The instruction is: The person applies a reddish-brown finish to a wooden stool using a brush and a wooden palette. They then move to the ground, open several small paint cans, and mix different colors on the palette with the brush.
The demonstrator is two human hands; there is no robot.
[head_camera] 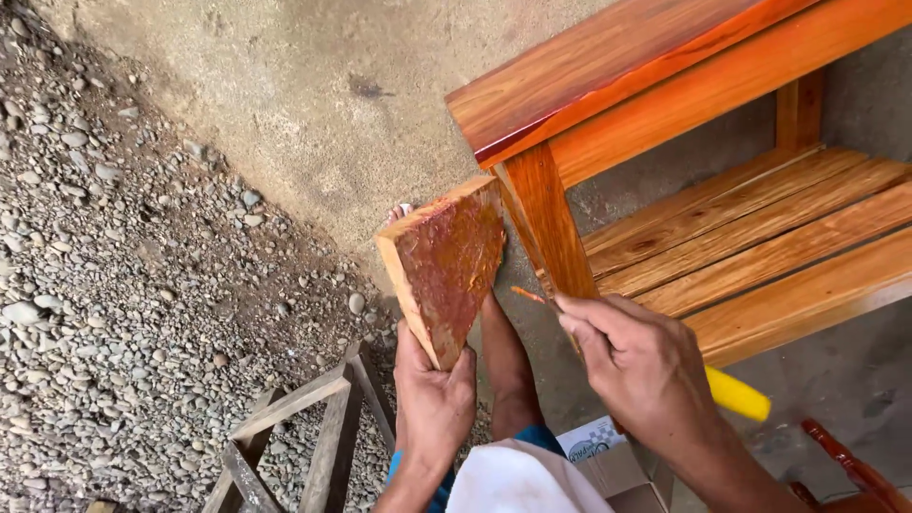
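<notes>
Left hand (432, 399) fingers grip stained board (446, 266); right hand (641, 366) fingers pinch yellow-handled tool (736, 394) against bench leg (551, 223).

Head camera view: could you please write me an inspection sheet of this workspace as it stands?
Surface: bare concrete floor, gravel along its left side.
Job's things: varnished wooden bench with slatted shelf; wooden block smeared with reddish-brown paste; yellow-handled tool, its thin blade at the bench leg.
Clutter: grey wooden frame, cardboard box, red wooden piece at lower right.
Grippers: left hand holds the block from below; right hand grips the tool.
Cables: nothing seen.
Surroundings: outdoor ground; the person's bare foot shows behind the block.
</notes>
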